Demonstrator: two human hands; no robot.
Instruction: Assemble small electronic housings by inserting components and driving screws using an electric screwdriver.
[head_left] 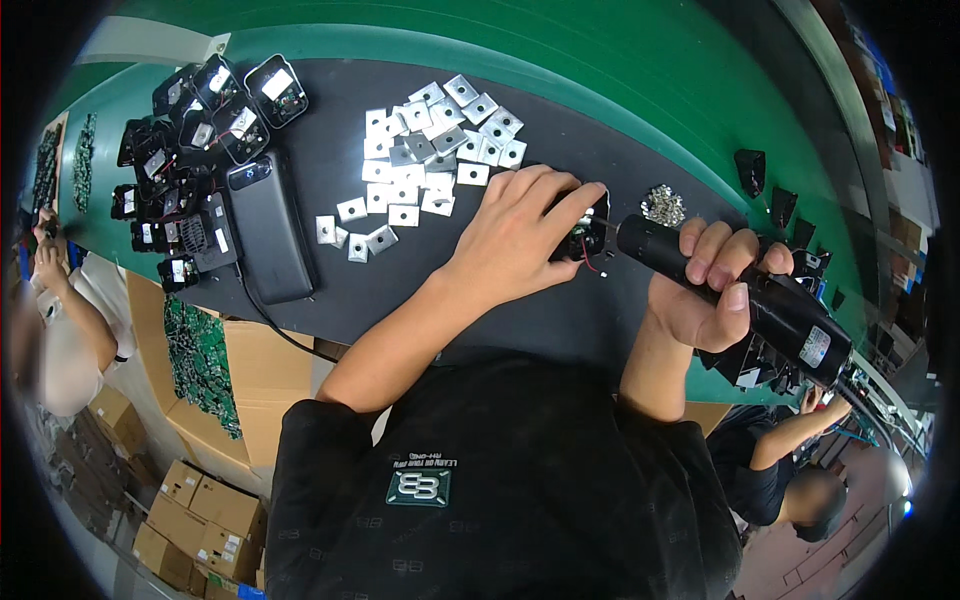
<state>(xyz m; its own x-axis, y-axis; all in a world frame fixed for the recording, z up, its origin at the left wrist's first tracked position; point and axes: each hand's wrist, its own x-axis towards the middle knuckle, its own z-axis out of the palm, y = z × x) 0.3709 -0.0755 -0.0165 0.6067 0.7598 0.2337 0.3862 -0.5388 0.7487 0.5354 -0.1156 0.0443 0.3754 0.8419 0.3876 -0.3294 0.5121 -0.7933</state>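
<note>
My left hand (525, 225) is closed around a small black electronic housing (582, 240), whose open side shows a bit of circuit board and a thin red wire. In my right hand (725, 275) is a black electric screwdriver (790, 320), its bit pointing left at the housing. Whether the bit touches a screw is too small to tell. Small silver screws (664, 205) lie in a heap on the dark mat, just beyond the screwdriver's nose. Left of my left hand, square metal plates with centre holes (404, 215) are scattered.
Several open black housings (243, 130) stand at the left, beside a black power bank (272, 225) with a cable. More black housings (752, 172) lie at the right. A cardboard box of green circuit boards (200, 360) is at lower left. Other people work on both sides.
</note>
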